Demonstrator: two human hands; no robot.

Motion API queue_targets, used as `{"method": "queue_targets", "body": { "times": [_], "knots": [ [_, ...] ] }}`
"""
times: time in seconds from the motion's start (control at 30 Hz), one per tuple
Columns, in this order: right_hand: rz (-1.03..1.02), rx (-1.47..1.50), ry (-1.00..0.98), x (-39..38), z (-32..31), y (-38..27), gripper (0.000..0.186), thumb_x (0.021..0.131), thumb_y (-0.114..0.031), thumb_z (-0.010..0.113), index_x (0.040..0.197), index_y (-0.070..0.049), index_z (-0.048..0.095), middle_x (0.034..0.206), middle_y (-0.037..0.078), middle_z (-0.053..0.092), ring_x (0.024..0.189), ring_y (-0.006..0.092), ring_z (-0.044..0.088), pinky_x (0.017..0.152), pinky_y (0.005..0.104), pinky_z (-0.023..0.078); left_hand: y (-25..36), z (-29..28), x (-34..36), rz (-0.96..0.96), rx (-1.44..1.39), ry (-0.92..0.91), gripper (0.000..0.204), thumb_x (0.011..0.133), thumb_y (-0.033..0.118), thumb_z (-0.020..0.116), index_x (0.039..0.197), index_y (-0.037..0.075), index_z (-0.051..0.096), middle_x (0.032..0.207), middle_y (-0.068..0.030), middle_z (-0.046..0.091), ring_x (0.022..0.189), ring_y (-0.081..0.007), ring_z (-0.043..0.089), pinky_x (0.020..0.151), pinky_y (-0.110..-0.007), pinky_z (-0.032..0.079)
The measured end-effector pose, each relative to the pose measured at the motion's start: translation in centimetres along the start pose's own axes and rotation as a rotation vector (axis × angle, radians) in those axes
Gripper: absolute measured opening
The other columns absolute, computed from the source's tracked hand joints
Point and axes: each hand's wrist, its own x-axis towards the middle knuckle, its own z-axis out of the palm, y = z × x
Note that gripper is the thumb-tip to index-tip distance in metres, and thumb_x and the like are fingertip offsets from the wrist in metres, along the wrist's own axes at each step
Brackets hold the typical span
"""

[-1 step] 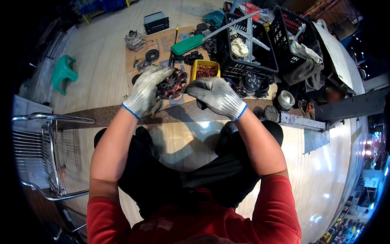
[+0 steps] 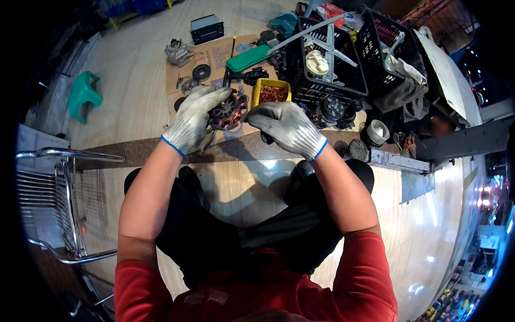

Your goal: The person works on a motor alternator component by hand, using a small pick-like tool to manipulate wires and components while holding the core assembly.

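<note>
In a white knit glove, my left hand [image 2: 197, 114] wraps around a round motor part with copper windings [image 2: 229, 111], dark and spoked at its centre. Its palm hides the left side of the part. Just to the right, my gloved right hand [image 2: 281, 126] is closed, fingers pinched near the part's edge. Whatever is in that pinch is hidden or too small to make out. Beyond my hands stands a yellow tub [image 2: 272, 91] of copper-coloured pieces.
Cardboard [image 2: 182, 72] ahead carries a green-handled tool [image 2: 248, 59], a black ring [image 2: 201, 72] and a metal housing [image 2: 177, 52]. Black crates [image 2: 335, 88] stand at the right, near a white fan wheel [image 2: 377, 131]. Leftward are a green stool [image 2: 86, 96] and a metal chair [image 2: 70, 155].
The copper-wound part has turned slightly in my left hand, so its spoked face shows more plainly. My right hand stays almost in place.
</note>
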Motion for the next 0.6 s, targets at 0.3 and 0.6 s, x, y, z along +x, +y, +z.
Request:
{"method": "queue_targets", "body": {
  "times": [0.3,0.6],
  "knots": [
    [-0.346,-0.457,0.174,-2.1,1.2,0.7,0.027,0.093,-0.031,0.063,0.104,-0.009,0.073,0.088,0.014,0.072,0.08,0.033,0.071,0.069,0.0414,0.058,4.4,3.1,-0.2,-0.284,-0.168,0.186,0.038,0.097,0.018,0.061,0.13,-0.001,0.062,0.123,-0.0166,0.067,0.114,-0.0246,0.064,0.102,-0.033,0.051],
    [-0.24,-1.041,0.168,-2.7,4.8,3.0,0.021,0.095,-0.029,0.058,0.088,-0.012,0.068,0.065,0.011,0.065,0.059,0.0297,0.067,0.052,0.0425,0.053,-0.5,0.9,3.0,-0.364,-0.731,0.213,0.035,0.104,0.041,0.046,0.115,0.012,0.062,0.093,-0.0114,0.072,0.079,-0.028,0.071,0.061,-0.042,0.059]
  ]
}}
